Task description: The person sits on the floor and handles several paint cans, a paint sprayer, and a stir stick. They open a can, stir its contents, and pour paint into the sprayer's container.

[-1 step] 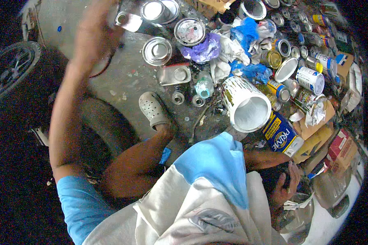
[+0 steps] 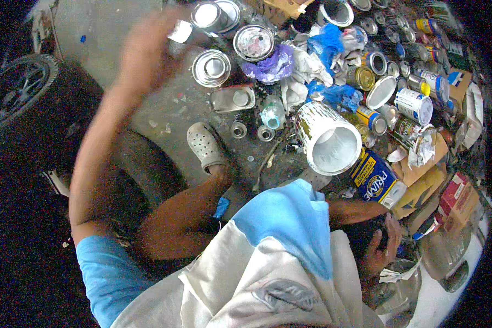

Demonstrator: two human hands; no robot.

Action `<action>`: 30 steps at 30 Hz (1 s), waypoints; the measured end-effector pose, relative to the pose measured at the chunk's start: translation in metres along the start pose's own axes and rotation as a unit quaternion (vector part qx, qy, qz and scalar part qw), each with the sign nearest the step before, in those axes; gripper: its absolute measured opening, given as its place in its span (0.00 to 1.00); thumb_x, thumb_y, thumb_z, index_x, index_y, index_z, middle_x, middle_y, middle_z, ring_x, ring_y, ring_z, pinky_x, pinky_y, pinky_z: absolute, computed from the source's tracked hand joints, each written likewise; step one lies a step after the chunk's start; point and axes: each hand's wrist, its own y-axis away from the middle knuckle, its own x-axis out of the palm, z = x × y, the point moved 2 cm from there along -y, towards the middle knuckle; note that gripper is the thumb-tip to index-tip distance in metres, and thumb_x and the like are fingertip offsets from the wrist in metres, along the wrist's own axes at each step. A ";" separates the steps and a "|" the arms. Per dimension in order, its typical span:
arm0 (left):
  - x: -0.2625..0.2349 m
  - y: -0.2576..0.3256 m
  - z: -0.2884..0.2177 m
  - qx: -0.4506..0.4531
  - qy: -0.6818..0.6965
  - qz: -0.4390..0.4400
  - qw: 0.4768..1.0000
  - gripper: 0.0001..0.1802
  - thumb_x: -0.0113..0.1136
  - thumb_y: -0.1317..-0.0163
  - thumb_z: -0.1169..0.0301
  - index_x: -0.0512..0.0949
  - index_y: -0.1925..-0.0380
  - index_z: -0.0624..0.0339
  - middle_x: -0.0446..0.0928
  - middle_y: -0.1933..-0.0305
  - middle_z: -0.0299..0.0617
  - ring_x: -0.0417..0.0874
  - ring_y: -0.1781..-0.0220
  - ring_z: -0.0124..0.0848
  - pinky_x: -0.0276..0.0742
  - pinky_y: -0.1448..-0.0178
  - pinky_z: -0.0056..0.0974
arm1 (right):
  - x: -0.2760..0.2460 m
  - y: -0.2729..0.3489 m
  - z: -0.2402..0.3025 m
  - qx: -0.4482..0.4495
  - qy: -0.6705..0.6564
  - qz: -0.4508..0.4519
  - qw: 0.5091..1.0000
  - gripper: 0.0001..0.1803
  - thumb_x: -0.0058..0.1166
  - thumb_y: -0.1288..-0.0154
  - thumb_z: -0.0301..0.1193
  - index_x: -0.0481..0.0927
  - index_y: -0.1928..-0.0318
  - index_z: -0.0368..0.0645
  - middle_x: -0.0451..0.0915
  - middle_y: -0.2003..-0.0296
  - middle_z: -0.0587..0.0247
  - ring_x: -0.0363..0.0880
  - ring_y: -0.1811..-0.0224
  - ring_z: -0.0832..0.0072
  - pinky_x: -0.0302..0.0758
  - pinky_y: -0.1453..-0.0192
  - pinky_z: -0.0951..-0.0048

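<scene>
Up high, left hand [image 2: 147, 49] — blurred, grip unclear — meets a small can [image 2: 183, 34], its long axis unreadable.

My T-shirt [image 2: 268, 262] is white across the body with sky-blue sleeves and a grey round print on the chest. The clog [image 2: 205, 145] on my foot is pale grey, dotted with small holes. The big bucket [image 2: 327, 138] lying on its side is white inside, its outside streaked with dark drips. Beside it, the rectangular tin [image 2: 378, 179] is deep blue with yellow edging and white lettering. A crumpled plastic bag [image 2: 269, 66] is purple; the bags [image 2: 329, 42] further back are bright blue. The round lids [image 2: 211, 68] are silvery, and the floor [image 2: 169, 109] is grey, speckled with pale paint spots.
</scene>
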 end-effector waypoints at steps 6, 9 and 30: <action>0.035 0.038 -0.147 0.007 0.012 0.292 0.956 0.51 0.76 0.46 0.49 0.65 0.26 0.55 0.75 0.35 0.54 0.77 0.36 0.54 0.75 0.32 0.54 | -0.007 0.021 0.000 -0.014 -0.049 -0.063 0.997 0.18 0.56 0.25 0.31 0.80 0.41 0.35 0.81 0.40 0.46 0.76 0.33 0.48 0.68 0.26 0.48; 0.054 0.051 -0.162 -0.005 -0.026 0.263 0.964 0.47 0.74 0.44 0.51 0.65 0.26 0.53 0.76 0.37 0.53 0.80 0.40 0.53 0.78 0.36 0.52 | -0.011 0.036 0.002 0.003 -0.092 -0.112 0.989 0.17 0.58 0.28 0.30 0.82 0.43 0.36 0.82 0.41 0.47 0.77 0.34 0.50 0.68 0.26 0.50; -0.179 -0.012 -0.207 -0.117 0.003 0.136 0.984 0.31 0.76 0.50 0.70 0.80 0.42 0.55 0.83 0.45 0.48 0.84 0.43 0.52 0.79 0.40 0.51 | -0.023 0.073 0.003 -0.027 -0.153 -0.225 0.962 0.19 0.68 0.38 0.28 0.85 0.46 0.43 0.85 0.47 0.57 0.80 0.39 0.55 0.71 0.29 0.52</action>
